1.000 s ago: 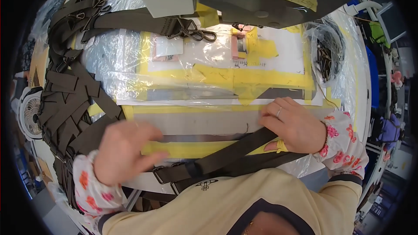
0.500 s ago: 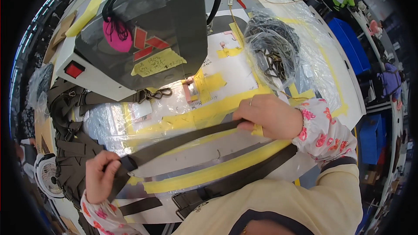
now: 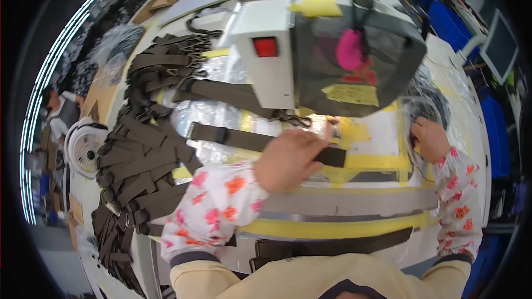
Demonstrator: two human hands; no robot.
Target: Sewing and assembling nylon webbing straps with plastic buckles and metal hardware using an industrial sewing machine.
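A: What is nearest to the person's beige shirt [image 3: 310, 274]?

B: A flat dark strap [image 3: 338, 245] lies just before it, and after that comes a long band of yellow tape [image 3: 332, 228].

A: And the left hand [image 3: 291, 158]?

B: It is over a buckled webbing strap [image 3: 249, 138], which lies slantwise, with its metal loop at the left end. The fingers are bent, but one cannot tell if they grip the strap or only press it.

A: Where is the right hand [image 3: 431, 139]?

B: At the near side of a clear plastic bag [image 3: 428, 102], its fingers curled. Whether it grasps something, one cannot tell.

A: What is farther?

B: At the left, a heap of dark straps [image 3: 141, 152]; beyond the left hand, a grey and white machine head [image 3: 321, 41] with a red switch [image 3: 265, 47].
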